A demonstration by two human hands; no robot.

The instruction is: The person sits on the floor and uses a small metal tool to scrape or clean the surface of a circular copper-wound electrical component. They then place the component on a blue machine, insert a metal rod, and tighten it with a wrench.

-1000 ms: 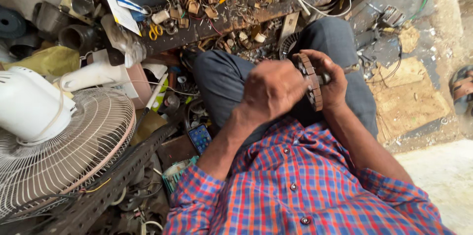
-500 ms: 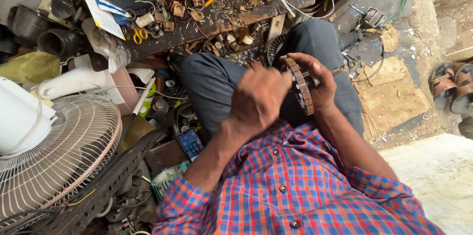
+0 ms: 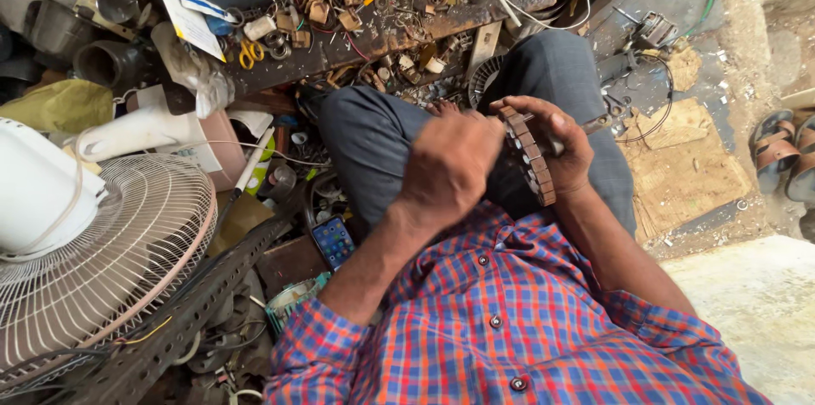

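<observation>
Bright, even daylight, soft shadows only. Pale ground at the right edge glares a bit. Sharp overall, wide-angle stretch near the edges.

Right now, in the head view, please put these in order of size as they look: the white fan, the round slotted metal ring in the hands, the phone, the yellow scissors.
1. White fan, though it sits near the camera.
2. Slotted metal ring.
3. Phone.
4. Yellow scissors.

fan (image 3: 93,252) left of lap | phone (image 3: 333,241) between fan and knee | workbench (image 3: 407,19) ahead | sandals (image 3: 785,154) far right
</observation>
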